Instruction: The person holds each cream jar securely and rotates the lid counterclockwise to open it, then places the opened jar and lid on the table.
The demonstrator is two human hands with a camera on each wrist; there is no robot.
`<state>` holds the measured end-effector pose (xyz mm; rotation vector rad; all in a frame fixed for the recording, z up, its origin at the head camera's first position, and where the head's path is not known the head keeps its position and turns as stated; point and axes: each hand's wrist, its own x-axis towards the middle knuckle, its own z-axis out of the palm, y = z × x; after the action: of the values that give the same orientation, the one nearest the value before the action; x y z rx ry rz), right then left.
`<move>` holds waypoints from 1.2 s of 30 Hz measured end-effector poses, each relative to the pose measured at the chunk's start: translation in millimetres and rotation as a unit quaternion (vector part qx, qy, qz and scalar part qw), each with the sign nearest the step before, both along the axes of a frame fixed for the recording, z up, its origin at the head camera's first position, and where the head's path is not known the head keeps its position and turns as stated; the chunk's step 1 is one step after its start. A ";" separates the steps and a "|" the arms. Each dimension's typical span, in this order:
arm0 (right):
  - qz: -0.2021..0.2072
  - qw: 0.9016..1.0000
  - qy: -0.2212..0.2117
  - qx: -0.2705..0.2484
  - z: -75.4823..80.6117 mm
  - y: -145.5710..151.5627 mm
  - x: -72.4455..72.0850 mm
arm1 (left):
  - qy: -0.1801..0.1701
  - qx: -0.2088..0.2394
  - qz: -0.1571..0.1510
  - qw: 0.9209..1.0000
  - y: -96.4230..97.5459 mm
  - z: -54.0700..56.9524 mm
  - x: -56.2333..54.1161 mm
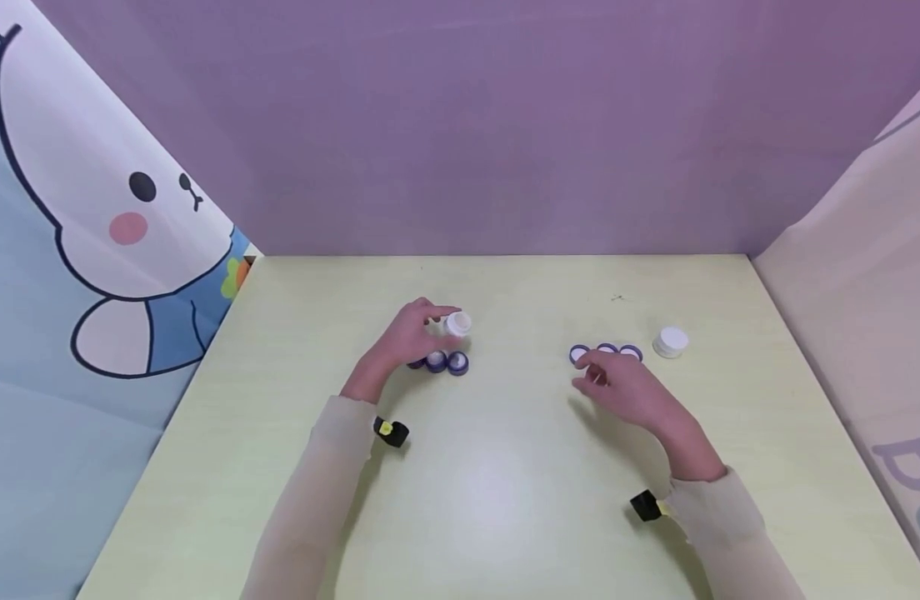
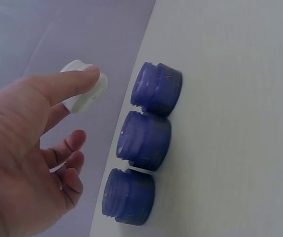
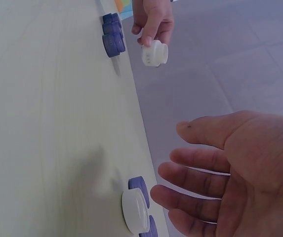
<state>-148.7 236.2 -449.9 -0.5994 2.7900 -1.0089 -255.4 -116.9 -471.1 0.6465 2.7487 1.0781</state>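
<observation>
In the head view my left hand [image 1: 415,333] pinches a small open white jar [image 1: 457,323] between thumb and fingers, raised above the table. Three open blue jars [image 2: 143,140] stand in a row near that hand, in the left wrist view. My right hand [image 1: 625,385] hovers with loosely bent, spread fingers and nothing in its grasp. In front of it, in the right wrist view, a white lid [image 3: 135,211] lies rim up on the table, overlapping the blue lids [image 3: 138,184] behind. From the head camera the right hand largely hides this white lid.
Another small white jar [image 1: 671,342] sits to the right of the blue lids. The pale table [image 1: 490,500] ends at a purple backdrop [image 1: 505,133]. A printed cloth [image 1: 145,250] hangs at the left, and a pale cloth [image 1: 865,275] at the right.
</observation>
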 end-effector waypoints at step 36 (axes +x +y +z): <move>-0.003 1.000 -0.031 0.003 -6.0 5.2 -3.7 | -0.061 -0.104 -0.030 0.992 -3.0 -9.9 -20.6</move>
<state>-152.5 241.4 -455.9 -0.5511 2.7419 -1.0028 -276.0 -119.9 -481.0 0.6080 2.6685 0.7758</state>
